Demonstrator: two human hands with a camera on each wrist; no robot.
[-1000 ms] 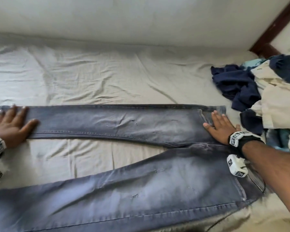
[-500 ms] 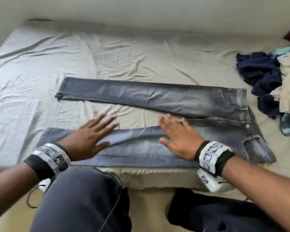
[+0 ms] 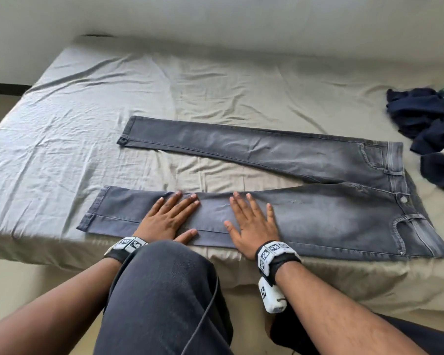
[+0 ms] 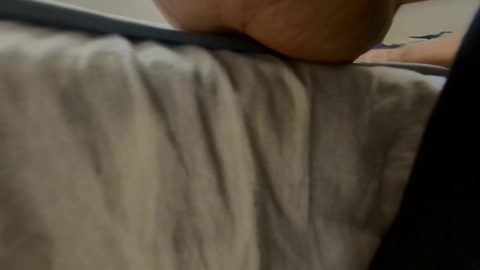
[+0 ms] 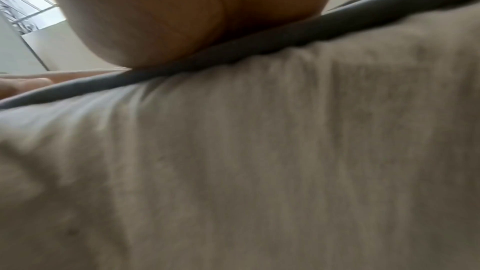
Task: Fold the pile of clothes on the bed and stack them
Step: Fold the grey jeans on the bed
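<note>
Bedsheet (image 3: 215, 80) first: a pale, creased one covers the whole mattress and drapes over the near edge, where the wrist views show it hanging in soft vertical folds. On it lie the grey jeans (image 3: 331, 216), spread face up with the waistband to the right and the two legs splayed apart toward the left, a wedge of sheet showing between them. The near leg runs right along the mattress edge. At the far right sits the pile of unfolded clothes (image 3: 431, 124), dark navy pieces mostly, with a bit of pale fabric at the frame's edge; it lies near the waistband but apart from it.

Both hands are flat on the near leg. The left hand (image 3: 168, 217) has its fingers straight and spread, palm down, gripping nothing. The right hand (image 3: 253, 221) lies just beside it, equally splayed, pressing the denim and not holding it. The heel of each palm sits on the leg's near seam, as the wrist cameras show.

To my eye this is smoothing before the legs are brought together. The risk is the edge: a sweep pushed toward the body could drag the near leg off the mattress. Pressing on a loose sheet could also bunch it underneath and set new creases.
</note>
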